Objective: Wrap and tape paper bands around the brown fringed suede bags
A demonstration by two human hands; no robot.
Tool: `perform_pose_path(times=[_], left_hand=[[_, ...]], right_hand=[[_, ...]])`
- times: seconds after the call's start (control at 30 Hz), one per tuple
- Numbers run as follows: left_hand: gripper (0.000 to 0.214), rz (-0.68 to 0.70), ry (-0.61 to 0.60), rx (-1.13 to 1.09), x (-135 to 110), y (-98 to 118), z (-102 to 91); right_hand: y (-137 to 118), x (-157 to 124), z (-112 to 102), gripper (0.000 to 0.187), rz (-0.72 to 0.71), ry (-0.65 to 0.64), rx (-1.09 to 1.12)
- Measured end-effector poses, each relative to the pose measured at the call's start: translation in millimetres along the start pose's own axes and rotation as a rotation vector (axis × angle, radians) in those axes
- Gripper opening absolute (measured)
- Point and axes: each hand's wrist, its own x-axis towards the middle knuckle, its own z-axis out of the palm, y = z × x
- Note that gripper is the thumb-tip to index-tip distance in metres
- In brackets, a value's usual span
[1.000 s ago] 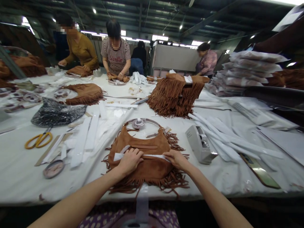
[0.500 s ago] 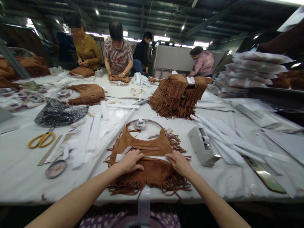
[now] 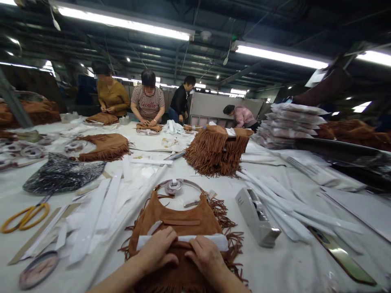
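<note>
A brown suede handbag (image 3: 186, 215) with fringe lies on the table in front of me, its curved handle pointing away. A white strip (image 3: 218, 241) runs across the bag below a slit-like seam. My left hand (image 3: 157, 250) grips the bag's material at the near edge of the strip, fingers bent over it and thumb below. Close beside it, my right hand (image 3: 206, 256) holds the same edge in the same way. A rolled wrapped strap (image 3: 173, 186) sits inside the handle's loop. The bag's lower part is partly covered by my hands and forearms.
A grey tape dispenser (image 3: 256, 217) stands to the right, with white strips and a phone (image 3: 342, 254) beyond. Yellow-handled scissors (image 3: 26, 217), a tape roll (image 3: 38, 269) and a dark cap-like piece (image 3: 62, 173) lie left. Stacked fringed bags (image 3: 216, 150) stand ahead; several people work behind.
My right hand has moved inward from the bag's right side, close to my left hand, uncovering the strip's right end. The view has tilted up, so the table sits lower in the picture.
</note>
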Motion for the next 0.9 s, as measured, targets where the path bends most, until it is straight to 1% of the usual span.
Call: perform_pose_path(times=[0.07,0.13,0.27,0.33,0.4,0.5,0.6,0.73,0.8,0.9], left_hand=[[0.045,0.068,-0.007,0.046,-1.4,-4.7,4.4],[0.045,0.158,-0.01,0.123,-3.5,-8.2,7.9],[0.043,0.304,0.033,0.253,-8.2,-9.9,11.7],[0.041,0.361,0.092,0.29,-10.1,-8.6,13.2],[0.039,0.422,0.179,0.316,-11.0,-7.0,15.3],[0.045,0.487,0.295,0.34,-10.3,-5.7,20.2],[0.05,0.506,0.328,0.323,-7.6,-8.0,26.7],[0.055,0.455,0.299,0.264,-3.3,-14.5,34.4],[0.056,0.41,0.262,0.254,-1.6,-16.7,35.4],[0.054,0.321,0.179,0.252,0.4,-18.0,33.8]], right_hand=[[0.2,-2.6,-1.1,0.017,-0.07,0.063,-0.026],[-0.5,-4.8,-3.0,0.024,-0.143,0.111,-0.053],[-2.8,-8.1,-5.7,0.035,-0.258,0.14,-0.089],[-3.1,-9.0,-5.5,0.042,-0.292,0.172,-0.102],[-2.5,-9.5,-3.9,0.048,-0.319,0.213,-0.111],[-0.4,-9.7,0.3,0.05,-0.348,0.245,-0.107],[1.7,-7.6,4.0,0.045,-0.328,0.271,-0.068],[3.1,-1.3,5.7,0.034,-0.259,0.285,-0.062],[3.8,1.5,6.4,0.033,-0.225,0.25,-0.062],[5.1,3.9,8.5,0.033,-0.199,0.16,-0.069]])
